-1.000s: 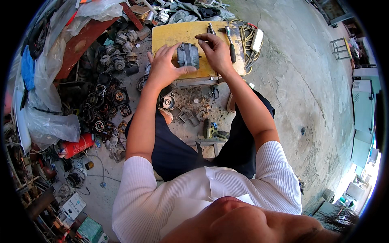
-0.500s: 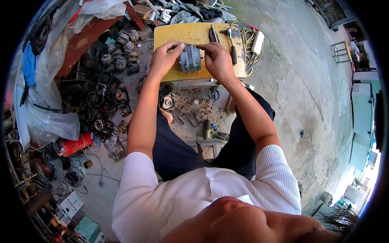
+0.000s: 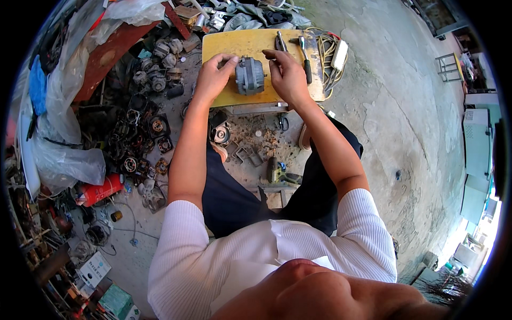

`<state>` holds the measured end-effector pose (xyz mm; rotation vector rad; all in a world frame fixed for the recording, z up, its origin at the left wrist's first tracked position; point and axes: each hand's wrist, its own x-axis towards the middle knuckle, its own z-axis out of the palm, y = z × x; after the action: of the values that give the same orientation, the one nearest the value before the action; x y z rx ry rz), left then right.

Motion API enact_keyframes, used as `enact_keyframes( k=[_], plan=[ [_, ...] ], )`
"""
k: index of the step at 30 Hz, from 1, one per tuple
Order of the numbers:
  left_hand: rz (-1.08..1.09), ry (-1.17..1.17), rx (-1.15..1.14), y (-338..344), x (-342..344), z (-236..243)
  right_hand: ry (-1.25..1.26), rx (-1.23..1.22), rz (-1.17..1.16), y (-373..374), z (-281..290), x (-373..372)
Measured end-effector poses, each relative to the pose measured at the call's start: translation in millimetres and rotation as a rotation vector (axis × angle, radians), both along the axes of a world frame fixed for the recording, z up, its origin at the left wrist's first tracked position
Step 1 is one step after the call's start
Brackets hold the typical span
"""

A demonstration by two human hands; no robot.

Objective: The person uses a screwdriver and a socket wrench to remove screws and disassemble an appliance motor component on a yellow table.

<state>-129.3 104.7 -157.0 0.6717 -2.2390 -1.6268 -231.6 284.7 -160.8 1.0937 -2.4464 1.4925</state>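
A grey electric motor (image 3: 249, 77) with a ribbed casing stands on a yellow board (image 3: 240, 40) in front of me. Just left of it is my left hand (image 3: 214, 77), fingers bent and the thumb tip near the forefinger, a narrow gap from the casing. I see nothing held in it. On the other side, my right hand (image 3: 289, 79) is open, its forefinger reaching out above the motor's upper right and its thumb apart. Pliers (image 3: 281, 42) and a hammer (image 3: 305, 60) with a dark grip lie on the board, right of the motor.
A white power strip (image 3: 339, 56) and coiled cables lie right of the board. On the floor between my legs is a green cordless drill (image 3: 277, 172) among metal scraps. Heaped motor parts (image 3: 140, 133) and plastic sheeting (image 3: 66, 144) fill the left side.
Both hands have come slightly away from the top of the motor, the left to the left and the right to the right. The motor stays in place.
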Motion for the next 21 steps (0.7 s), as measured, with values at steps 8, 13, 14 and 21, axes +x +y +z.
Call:
enact_keyframes(
  k=[8,13,14,21],
  plan=[
    [-0.156,-0.168,0.055,-25.3,8.8,4.7,-0.075,0.114,0.038,10.5,4.4,-8.8],
    [-0.135,-0.119,-0.033,-24.8,4.1,3.4,0.018,0.153,0.161,8.7,3.1,-2.6],
    [-0.114,-0.092,-0.051,-27.7,4.0,-4.0,0.011,0.161,0.165,7.8,4.6,-0.9],
    [0.108,-0.215,-0.347,-39.3,-12.9,-28.6,0.021,0.170,0.152,8.6,4.0,-4.2]
  ],
)
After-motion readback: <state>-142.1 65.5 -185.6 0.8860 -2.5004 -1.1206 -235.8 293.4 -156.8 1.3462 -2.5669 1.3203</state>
